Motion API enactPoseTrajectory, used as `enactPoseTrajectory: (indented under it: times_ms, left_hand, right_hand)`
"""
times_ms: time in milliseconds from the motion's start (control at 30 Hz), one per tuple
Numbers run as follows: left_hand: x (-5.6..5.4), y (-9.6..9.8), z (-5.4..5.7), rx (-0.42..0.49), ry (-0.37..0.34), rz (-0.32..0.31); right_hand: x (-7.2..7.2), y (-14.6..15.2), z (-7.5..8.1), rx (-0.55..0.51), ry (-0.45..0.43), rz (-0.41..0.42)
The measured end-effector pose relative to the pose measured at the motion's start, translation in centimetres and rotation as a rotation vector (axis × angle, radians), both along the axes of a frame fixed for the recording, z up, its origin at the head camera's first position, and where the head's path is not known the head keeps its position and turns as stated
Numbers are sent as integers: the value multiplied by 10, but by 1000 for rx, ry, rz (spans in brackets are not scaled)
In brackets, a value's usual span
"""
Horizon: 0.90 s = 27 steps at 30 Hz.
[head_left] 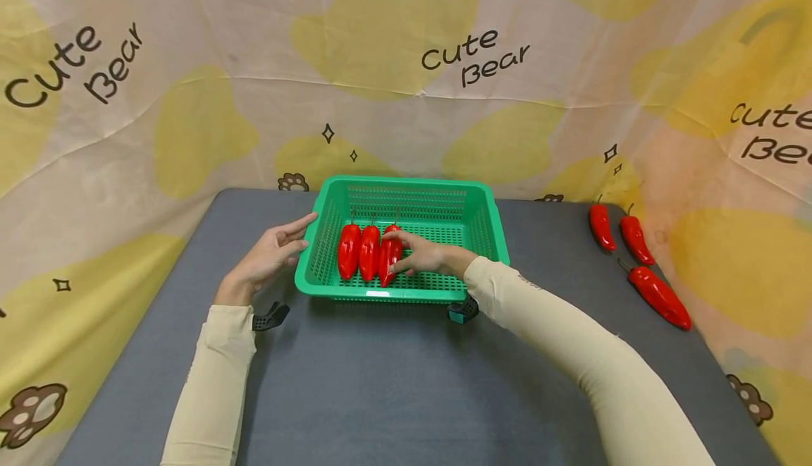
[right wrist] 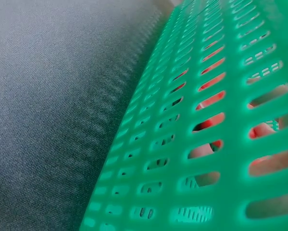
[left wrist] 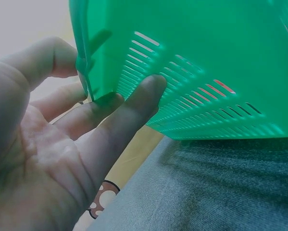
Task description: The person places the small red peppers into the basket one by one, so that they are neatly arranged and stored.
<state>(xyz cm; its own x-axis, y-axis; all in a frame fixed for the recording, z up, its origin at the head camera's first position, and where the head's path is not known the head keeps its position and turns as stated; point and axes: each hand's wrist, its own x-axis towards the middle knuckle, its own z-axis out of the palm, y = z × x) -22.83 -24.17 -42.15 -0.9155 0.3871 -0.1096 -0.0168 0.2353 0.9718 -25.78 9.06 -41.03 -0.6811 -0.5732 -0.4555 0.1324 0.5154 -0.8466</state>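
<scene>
A: What looms largest from where you sit?

B: I've got a patterned cloth backdrop (head_left: 380,15) lettered "Cute Bear", then the grey table (head_left: 406,388) before it.

A: Next down?

B: Two arms in pale sleeves (head_left: 212,381), reaching to a green slotted basket (head_left: 355,292) at the table's far side.

A: And the hands?

B: I read the left hand (head_left: 266,260) as unclenched, fairly straight fingers touching the basket's left rim and outer wall. The right hand (head_left: 430,256) is inside, fingers and thumb curved around the rightmost pepper (head_left: 388,251) there. My right wrist view gives me only bits of finger and red through the slots.

A: Other peppers?

B: Beside it in the basket I count a middle pepper (head_left: 369,254) and a left pepper (head_left: 348,251), stems toward the back. Well apart, near the table's right edge, lie a large loose pepper (head_left: 661,298) and two smaller-looking ones (head_left: 636,239) beyond.

A: Smallest?

B: A black wrist device (head_left: 271,316) by the left cuff.
</scene>
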Motion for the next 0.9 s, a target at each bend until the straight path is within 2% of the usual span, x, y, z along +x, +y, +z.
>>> enactPoseTrajectory:
  times_ms: [300,567,700,900]
  left_hand:
    - [-2,0,-2,0,4,-1]
    - [-2,1,-2,20,2,-2]
    - [-2,1,-1,14,4,-2]
    - [-1,1,-1,10,0,5]
  right_hand:
    - [0,1,1,63,55,31]
    - [-1,0,0,100,99,3]
    - [-2,1,1,96,75,-18]
    - [-4,1,1,70,-14,-15]
